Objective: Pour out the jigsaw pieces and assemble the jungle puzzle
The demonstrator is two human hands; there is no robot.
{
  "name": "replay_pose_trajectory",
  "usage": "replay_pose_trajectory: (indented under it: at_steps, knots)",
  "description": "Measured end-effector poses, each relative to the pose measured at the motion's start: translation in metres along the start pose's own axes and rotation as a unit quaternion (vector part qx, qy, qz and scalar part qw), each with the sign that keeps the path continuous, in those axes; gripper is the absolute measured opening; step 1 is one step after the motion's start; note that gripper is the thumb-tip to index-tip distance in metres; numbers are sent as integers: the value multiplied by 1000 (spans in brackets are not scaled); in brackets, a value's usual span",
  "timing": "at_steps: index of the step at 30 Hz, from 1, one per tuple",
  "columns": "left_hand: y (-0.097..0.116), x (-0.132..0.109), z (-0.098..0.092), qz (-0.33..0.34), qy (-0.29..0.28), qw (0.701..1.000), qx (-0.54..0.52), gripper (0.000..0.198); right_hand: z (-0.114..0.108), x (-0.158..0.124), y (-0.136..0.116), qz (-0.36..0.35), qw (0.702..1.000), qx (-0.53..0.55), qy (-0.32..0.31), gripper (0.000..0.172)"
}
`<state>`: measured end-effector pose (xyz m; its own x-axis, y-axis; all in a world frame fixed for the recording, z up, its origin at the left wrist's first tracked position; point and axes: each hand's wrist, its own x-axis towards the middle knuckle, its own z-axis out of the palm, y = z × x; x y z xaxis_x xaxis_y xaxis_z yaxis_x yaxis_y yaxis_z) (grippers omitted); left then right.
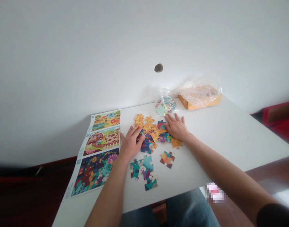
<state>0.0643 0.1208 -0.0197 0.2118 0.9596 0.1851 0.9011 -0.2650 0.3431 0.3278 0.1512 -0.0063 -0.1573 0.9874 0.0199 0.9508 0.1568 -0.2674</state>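
Joined rabbit pcs (143, 172) + loose pc (167, 159) nearest, on white table (229, 138). L hand (131, 145) and R hand (176, 127) apart, both open, palms down on pile of jigsaw pcs (149, 132), nothing gripped. Printed picture sheet (95, 154) just left of L hand. Far edge: clear bag of pcs (165, 105), orange box in plastic (199, 97).

You're in a room at home, smooth white wall (144, 41), white rectangular table (220, 138), polished reddish-brown floor (269, 176), red furniture (279, 119) beyond.
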Motion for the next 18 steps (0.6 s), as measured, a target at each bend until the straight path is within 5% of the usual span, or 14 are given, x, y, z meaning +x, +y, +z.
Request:
replay_pose_trajectory:
  at_steps: [14,18]
  knots:
    - [4,-3,-4,19,-25,999,35,56,1,3,2,-17,996,4,88,57]
    - [6,-3,-4,23,-41,997,54,61,4,6,6,-41,997,-5,66,55]
